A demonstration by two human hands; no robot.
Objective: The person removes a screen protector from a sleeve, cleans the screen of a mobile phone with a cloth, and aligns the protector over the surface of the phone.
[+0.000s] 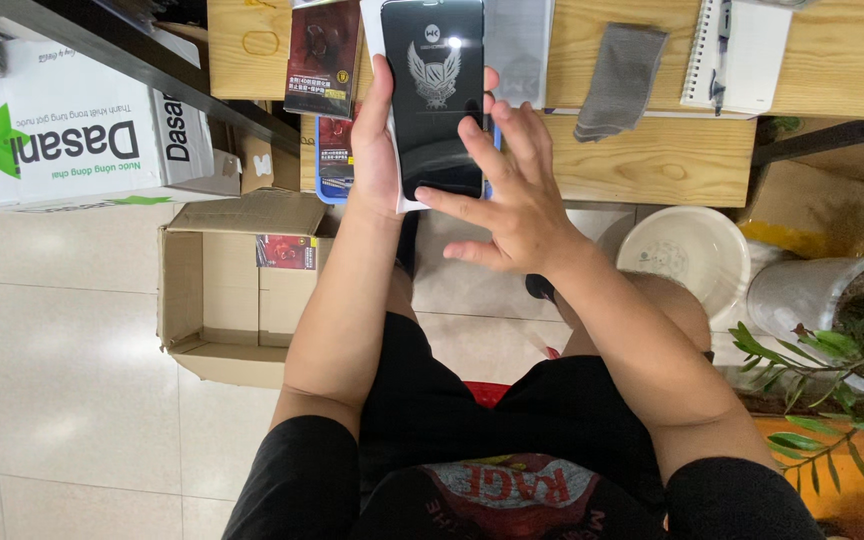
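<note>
My left hand point(377, 140) grips the left edge of a black glossy screen protector sheet with a silver winged emblem point(434, 95), held up over the wooden table point(652, 160). A white backing card shows behind its edges. My right hand point(512, 195) has its fingers spread, and the fingertips rest on the lower right part of the black sheet. Beneath the hands, partly hidden, lies a phone with a blue edge point(337, 185).
A dark red product package point(322, 55), a grey cloth point(617, 80) and a spiral notebook with a pen point(732, 50) lie on the table. An open cardboard box point(227, 300) and a white printed carton point(62, 130) are left. A white bucket point(692, 255) and a plant point(842, 350) stand right.
</note>
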